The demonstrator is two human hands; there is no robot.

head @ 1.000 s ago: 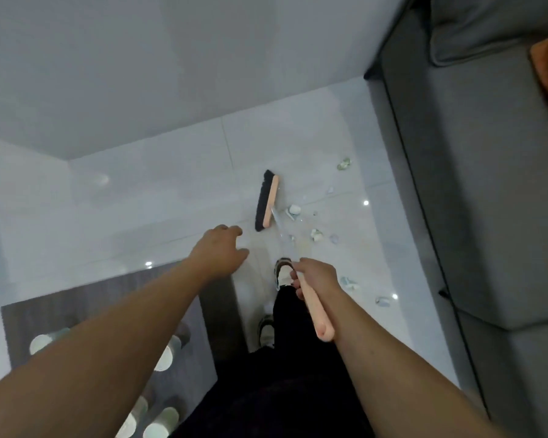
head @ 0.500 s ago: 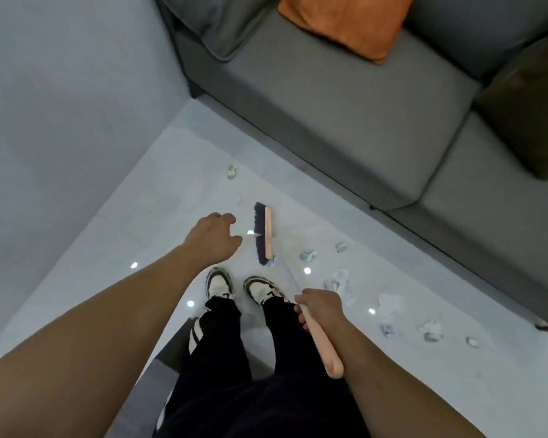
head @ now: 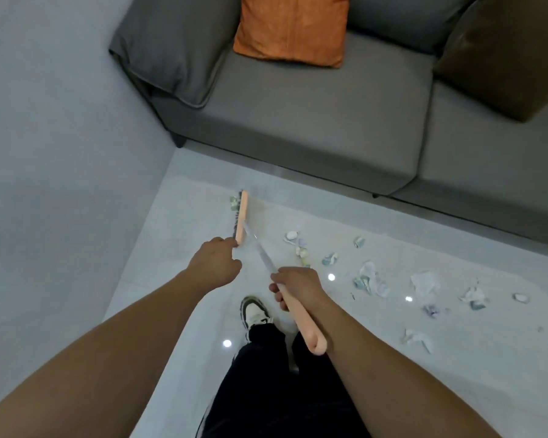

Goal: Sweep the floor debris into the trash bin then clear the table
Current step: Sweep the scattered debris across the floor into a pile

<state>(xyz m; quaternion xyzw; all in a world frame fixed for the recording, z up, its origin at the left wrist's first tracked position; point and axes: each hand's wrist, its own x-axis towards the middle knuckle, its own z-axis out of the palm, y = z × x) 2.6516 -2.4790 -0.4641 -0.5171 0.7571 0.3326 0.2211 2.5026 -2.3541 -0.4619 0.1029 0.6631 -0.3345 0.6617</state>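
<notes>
A right hand (head: 298, 287) grips a peach broom (head: 242, 216) slanting away toward a grey sofa (head: 314, 128), its head on pale floor tiles (head: 377, 358) beside scattered debris (head: 369, 279), while the left hand (head: 217, 263), apparently loosely curled, holds nothing.

The floor (head: 178, 311) is glossy pale tile, mirroring small lights; the broom (head: 241, 216) looks like smooth peach plastic with dark bristles and a shiny metal shaft; the debris (head: 424, 281) reads as crumpled paper; the sofa (head: 314, 121) is matt grey cloth; the orange cushion (head: 291, 26) is soft matt fabric.
</notes>
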